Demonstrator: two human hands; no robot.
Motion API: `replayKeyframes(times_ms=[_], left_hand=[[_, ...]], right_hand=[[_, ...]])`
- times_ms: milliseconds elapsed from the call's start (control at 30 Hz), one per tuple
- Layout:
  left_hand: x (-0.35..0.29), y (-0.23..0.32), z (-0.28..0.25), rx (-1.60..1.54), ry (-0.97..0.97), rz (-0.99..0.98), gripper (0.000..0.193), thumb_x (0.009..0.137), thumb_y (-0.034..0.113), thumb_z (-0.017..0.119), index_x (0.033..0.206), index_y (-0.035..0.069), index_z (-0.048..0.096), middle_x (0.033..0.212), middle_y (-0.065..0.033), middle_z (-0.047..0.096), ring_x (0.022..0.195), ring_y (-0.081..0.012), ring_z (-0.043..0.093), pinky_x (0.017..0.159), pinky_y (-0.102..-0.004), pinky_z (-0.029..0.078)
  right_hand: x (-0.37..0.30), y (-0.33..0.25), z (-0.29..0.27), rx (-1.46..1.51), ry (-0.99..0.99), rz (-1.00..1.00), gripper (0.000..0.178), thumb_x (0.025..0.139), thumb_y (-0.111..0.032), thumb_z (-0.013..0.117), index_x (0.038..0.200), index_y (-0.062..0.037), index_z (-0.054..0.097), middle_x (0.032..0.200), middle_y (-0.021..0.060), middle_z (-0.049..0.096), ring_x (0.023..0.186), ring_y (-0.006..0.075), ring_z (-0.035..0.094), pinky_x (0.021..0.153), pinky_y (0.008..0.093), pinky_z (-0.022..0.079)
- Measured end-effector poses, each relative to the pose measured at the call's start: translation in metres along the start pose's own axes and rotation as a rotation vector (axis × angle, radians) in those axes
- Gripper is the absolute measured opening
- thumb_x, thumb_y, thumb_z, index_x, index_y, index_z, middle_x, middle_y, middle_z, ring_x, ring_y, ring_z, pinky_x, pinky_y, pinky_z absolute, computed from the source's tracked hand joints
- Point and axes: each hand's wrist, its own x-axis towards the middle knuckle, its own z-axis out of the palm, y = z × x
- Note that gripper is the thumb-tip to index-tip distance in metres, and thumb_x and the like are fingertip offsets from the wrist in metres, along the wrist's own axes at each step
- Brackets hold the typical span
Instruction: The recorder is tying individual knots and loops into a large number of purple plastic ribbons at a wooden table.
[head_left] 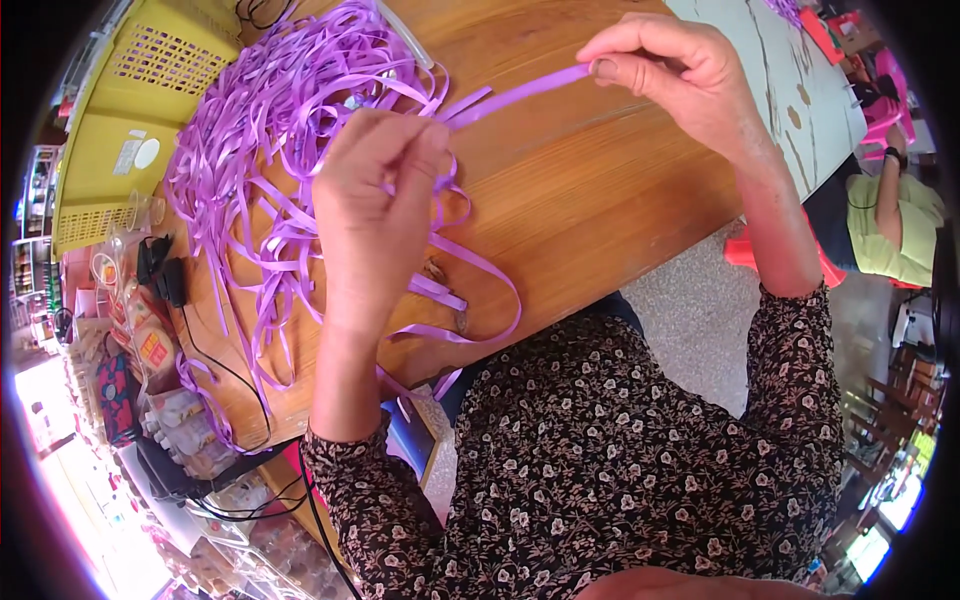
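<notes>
A narrow purple ribbon [520, 97] is stretched between my hands above the wooden table. My right hand [680, 80] pinches one end between thumb and forefinger, the other fingers bent. My left hand [375, 200] is closed around the ribbon nearer the pile, its fingertips partly hidden behind the knuckles. Beyond and to the left of it lies a large tangled heap of purple ribbons [270, 110]. Loose loops [505, 285] trail from the heap past my left wrist toward the table's near edge.
A yellow perforated plastic basket [130, 120] stands left of the heap on the wooden table [590, 180]. A black cable [222, 362] runs along the left side, by packaged goods. A marble-patterned table [780, 80] adjoins at right. Another person [895, 215] sits beyond it.
</notes>
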Motion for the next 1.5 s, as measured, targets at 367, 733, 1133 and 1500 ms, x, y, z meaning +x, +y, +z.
replayKeyframes(times_ms=[367,733,1133,1500], left_hand=[[-0.008,0.025,0.038,-0.713,-0.047,-0.307,0.024,0.089,0.008,0.058,0.111,0.000,0.059,0.086,-0.0009,0.061,0.063,-0.0043,0.048,0.052,-0.0168,0.039],[-0.015,0.015,0.025,-0.461,0.064,-0.402,0.010,0.087,0.011,0.062,0.090,0.001,0.065,0.068,0.0063,0.054,0.055,-0.0002,0.040,0.048,-0.0157,0.032],[-0.018,0.008,0.026,-0.402,0.032,-0.296,0.009,0.084,0.006,0.065,0.090,0.000,0.064,0.069,0.0055,0.054,0.058,-0.0016,0.042,0.051,-0.0164,0.034],[-0.012,0.003,0.021,-0.679,-0.014,-0.454,0.007,0.083,0.007,0.066,0.090,0.004,0.066,0.072,0.0051,0.058,0.061,0.0009,0.044,0.049,-0.0150,0.032]], right_hand=[[0.034,-0.051,0.039,-0.384,-0.114,0.612,0.017,0.075,-0.001,0.069,0.092,-0.0041,0.068,0.081,0.0086,0.063,0.075,0.0227,0.062,0.064,0.0285,0.048],[0.032,-0.058,0.041,-0.535,-0.129,0.583,0.024,0.073,-0.001,0.070,0.097,-0.0026,0.067,0.089,0.0091,0.063,0.080,0.0235,0.061,0.066,0.0295,0.047],[0.007,-0.032,0.056,-0.754,-0.293,0.208,0.033,0.056,-0.003,0.068,0.089,-0.0001,0.066,0.079,0.0055,0.057,0.067,0.0205,0.053,0.060,0.0315,0.040],[0.006,-0.040,0.053,0.243,-0.146,0.978,0.016,0.078,0.002,0.064,0.093,-0.0001,0.066,0.082,0.0052,0.058,0.074,0.0104,0.052,0.064,0.0233,0.040]])
